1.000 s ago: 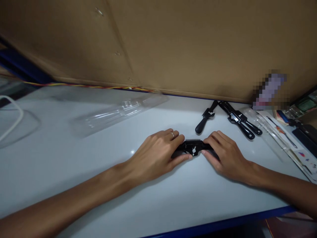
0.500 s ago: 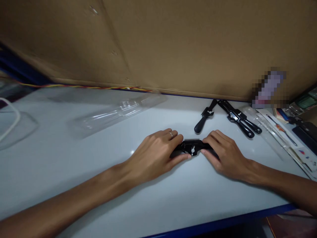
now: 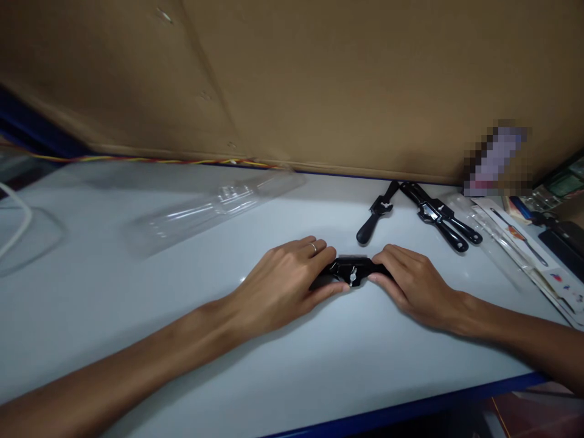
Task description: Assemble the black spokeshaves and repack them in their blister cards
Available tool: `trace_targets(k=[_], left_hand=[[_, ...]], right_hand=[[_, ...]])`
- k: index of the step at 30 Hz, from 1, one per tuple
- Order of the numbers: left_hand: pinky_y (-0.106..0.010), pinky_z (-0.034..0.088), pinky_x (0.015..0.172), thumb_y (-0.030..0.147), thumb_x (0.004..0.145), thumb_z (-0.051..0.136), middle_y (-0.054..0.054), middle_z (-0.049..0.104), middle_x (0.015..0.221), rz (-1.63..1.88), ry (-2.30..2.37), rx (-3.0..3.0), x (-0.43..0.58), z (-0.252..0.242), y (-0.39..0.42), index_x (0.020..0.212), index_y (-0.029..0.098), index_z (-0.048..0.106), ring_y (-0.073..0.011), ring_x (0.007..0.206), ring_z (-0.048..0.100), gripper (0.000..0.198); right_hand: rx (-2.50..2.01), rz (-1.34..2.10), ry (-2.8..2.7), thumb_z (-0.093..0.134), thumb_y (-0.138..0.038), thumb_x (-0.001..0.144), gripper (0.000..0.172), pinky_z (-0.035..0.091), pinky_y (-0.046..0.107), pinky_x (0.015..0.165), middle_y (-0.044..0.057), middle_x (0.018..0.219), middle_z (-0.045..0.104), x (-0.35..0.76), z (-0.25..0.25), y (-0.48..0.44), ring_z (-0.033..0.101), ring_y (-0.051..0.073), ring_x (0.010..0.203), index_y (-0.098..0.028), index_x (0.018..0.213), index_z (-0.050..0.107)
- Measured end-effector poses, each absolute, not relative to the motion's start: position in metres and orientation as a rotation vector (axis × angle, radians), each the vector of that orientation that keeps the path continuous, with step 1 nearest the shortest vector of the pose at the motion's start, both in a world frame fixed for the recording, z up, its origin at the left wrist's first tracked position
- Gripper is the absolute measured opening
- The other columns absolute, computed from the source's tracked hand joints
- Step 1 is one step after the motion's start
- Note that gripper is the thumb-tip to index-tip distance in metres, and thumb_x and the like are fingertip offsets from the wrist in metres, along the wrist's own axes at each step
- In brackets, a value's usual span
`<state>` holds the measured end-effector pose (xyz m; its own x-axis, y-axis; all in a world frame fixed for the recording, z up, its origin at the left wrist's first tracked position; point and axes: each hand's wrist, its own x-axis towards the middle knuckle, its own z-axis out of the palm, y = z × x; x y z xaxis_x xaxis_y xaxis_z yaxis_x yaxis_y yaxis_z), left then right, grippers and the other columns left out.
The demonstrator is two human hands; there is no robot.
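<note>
1 head-worn camera looks forward, down at the hands (image 3: pixel 283 277).

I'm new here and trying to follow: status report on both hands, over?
Left hand, right hand: gripping opposite ends of black tool. Its middle exposed between them. Similar tool beyond, touching neither hand.

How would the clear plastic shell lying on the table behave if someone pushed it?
The clear plastic shell is probably light, since its see-through walls look thin. Its molded ridges should help it hold its shape, though it may flex. Lying flat on the glossy table, it would likely slide rather than roll.
</note>
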<state>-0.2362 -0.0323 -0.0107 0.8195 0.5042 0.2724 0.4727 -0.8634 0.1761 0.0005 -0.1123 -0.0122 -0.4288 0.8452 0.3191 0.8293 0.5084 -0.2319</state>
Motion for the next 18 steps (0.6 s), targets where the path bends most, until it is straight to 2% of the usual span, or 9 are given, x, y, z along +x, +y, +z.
trace_targets(k=[10, 18], left_hand=[[-0.030, 0.038, 0.057, 0.062, 0.104, 0.034, -0.005, 0.062, 0.078, 0.489, 0.701, 2.907, -0.2374, -0.0146, -0.0292, 0.086, 0.018, 0.060, -0.0188, 0.065, 0.056, 0.054], [-0.031, 0.039, 0.058, 0.064, 0.103, 0.034, -0.004, 0.062, 0.077, 0.478, 0.713, 2.846, -0.2368, -0.0143, -0.0313, 0.086, 0.018, 0.062, -0.0183, 0.065, 0.056, 0.056]], right_hand=[[-1.400, 0.059, -2.415, 0.040, -0.029, 0.108, 0.025, 0.042, 0.033, 0.066, 0.007, 0.082, 0.063, 0.0002, -0.0111, -0.1124, 0.054, 0.019, 0.071, -0.016, 0.095, 0.057], [-1.387, 0.081, -2.440, 0.041, -0.026, 0.106, 0.022, 0.041, 0.033, 0.067, 0.007, 0.083, 0.063, 0.0010, -0.0108, -0.1134, 0.052, 0.019, 0.071, -0.017, 0.094, 0.057]])
